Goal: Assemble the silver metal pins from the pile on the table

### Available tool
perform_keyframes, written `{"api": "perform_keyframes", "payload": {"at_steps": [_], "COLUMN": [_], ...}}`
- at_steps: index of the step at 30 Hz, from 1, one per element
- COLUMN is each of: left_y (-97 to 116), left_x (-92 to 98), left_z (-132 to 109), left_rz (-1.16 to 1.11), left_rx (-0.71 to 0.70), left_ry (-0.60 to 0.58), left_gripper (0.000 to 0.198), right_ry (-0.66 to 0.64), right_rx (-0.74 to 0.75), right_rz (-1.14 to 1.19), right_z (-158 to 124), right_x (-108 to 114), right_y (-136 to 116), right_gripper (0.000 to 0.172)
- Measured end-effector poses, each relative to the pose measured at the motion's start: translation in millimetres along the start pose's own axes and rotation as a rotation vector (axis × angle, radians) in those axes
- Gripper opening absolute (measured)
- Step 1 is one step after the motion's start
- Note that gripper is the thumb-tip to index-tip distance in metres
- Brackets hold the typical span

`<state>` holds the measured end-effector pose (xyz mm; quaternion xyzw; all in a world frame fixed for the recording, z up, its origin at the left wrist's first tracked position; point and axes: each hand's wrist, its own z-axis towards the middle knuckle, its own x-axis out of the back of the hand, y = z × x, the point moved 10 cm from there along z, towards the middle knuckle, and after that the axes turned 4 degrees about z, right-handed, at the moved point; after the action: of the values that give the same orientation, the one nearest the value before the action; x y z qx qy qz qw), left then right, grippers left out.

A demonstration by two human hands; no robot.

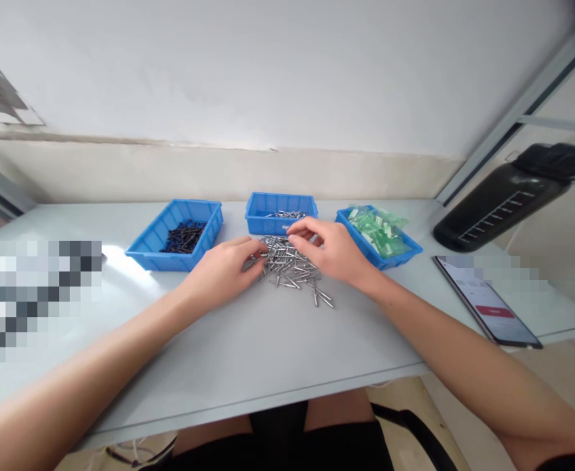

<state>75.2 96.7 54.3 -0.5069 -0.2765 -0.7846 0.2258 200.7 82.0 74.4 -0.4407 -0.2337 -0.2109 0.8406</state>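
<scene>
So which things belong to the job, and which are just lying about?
Likely the job:
metal pieces at left hand and right hand
middle bin, similar pieces
left bin, dark pieces
right bin, green packets

Lying about, probably:
black bottle
phone

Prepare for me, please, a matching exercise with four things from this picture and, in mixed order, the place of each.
1. Pile of silvery pins
2. Dark pieces
3. Green packets
4. Phone

A. in the right blue bin
B. screen up, near the black bottle
C. between left hand and right hand
D. in the left blue bin

Pairs: 1-C, 2-D, 3-A, 4-B
</scene>
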Motion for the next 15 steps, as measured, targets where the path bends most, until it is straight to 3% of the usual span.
{"api": "perform_keyframes", "payload": {"at_steps": [1,4,6,12,15], "left_y": [2.3,6.6,7.8,5.7,4.0], "left_x": [-2.3,-6.5,-9.3,-15.0,-16.7], "left_z": [-0.4,-1.0,-1.3,-1.3,-0.7], "left_rz": [0.041,0.115,0.141,0.176,0.179], "left_rx": [-0.026,-0.072,-0.089,-0.103,-0.104], "left_ry": [-0.014,-0.048,-0.079,-0.114,-0.109], "left_gripper": [0.023,0.024,0.024,0.024,0.022], "right_ry": [0.029,0.022,-0.010,-0.149,-0.234], "right_rx": [-0.028,-0.110,-0.130,-0.001,0.039], "right_rz": [-0.008,-0.007,-0.031,-0.211,-0.264], "right_z": [1.1,2.2,1.4,-4.3,-7.8], "right_x": [3.1,2.5,-1.2,-19.5,-30.3], "right_y": [6.9,25.0,28.1,4.1,-0.3], "right_gripper": [0.026,0.067,0.075,0.038,0.029]}}
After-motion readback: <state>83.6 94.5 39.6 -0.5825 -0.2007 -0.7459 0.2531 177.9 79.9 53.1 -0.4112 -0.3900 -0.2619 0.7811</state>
